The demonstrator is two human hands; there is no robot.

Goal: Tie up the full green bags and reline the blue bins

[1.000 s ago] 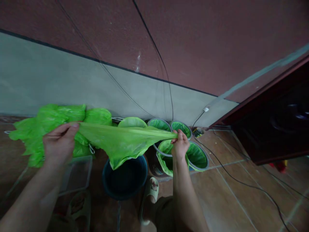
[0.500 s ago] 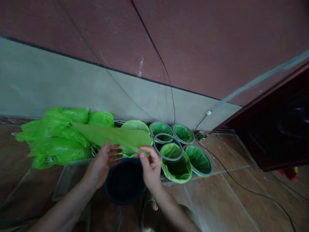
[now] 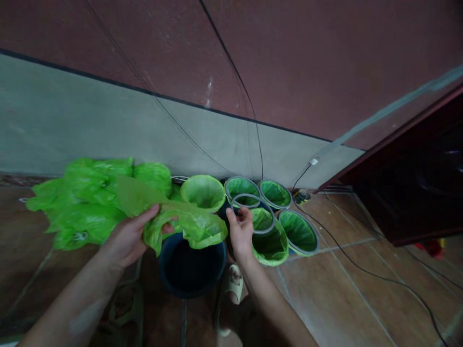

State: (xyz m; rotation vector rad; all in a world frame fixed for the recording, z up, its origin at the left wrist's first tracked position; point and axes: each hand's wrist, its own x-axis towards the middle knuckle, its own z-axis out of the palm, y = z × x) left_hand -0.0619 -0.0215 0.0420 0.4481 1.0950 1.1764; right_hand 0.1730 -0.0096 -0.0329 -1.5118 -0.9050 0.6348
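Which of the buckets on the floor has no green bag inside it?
The dark blue bucket nearest the person, under the loose green bag in the left hand. Its inside is bare and dark; the lined buckets beyond it show green inside.

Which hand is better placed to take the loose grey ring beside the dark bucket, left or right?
Right. The right hand is at the grey ring, fingers by its rim. The left hand is busy: it grips the green bag over the dark bucket.
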